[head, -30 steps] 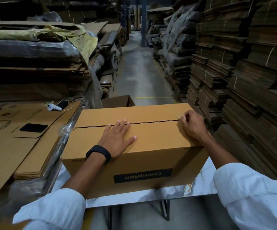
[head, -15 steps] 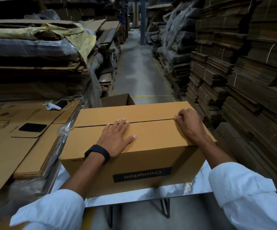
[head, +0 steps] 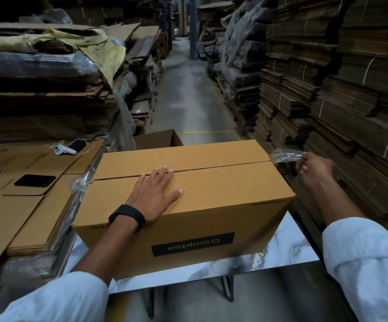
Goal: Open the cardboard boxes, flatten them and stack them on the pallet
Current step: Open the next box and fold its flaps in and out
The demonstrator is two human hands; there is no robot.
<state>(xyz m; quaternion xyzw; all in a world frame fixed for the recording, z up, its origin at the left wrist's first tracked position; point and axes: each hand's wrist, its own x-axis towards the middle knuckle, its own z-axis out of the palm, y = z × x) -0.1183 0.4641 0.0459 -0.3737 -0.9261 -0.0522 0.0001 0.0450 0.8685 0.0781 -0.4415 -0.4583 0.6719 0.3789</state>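
A closed brown cardboard box (head: 211, 196) with a black "Crompton" label stands on a white marble-top table (head: 288, 249). My left hand (head: 155, 191) lies flat and open on the box's top, fingertips at the centre seam. My right hand (head: 314, 168) is off the box's right end, pinching a strip of clear tape (head: 283, 155) that stretches from the seam's right end. A loose end of clear tape (head: 79, 182) hangs at the box's left end. To the left is a stack of flattened cardboard (head: 25, 217).
A black phone (head: 35, 180) and a white controller (head: 65, 150) lie on the flattened stack. An open brown box (head: 158, 139) sits behind the table. Tall piles of cardboard line both sides of a concrete aisle (head: 188, 96).
My right hand has pulled away to the right from the seam, peeling the clear tape off the box top. My left hand has stayed pressed on the box.
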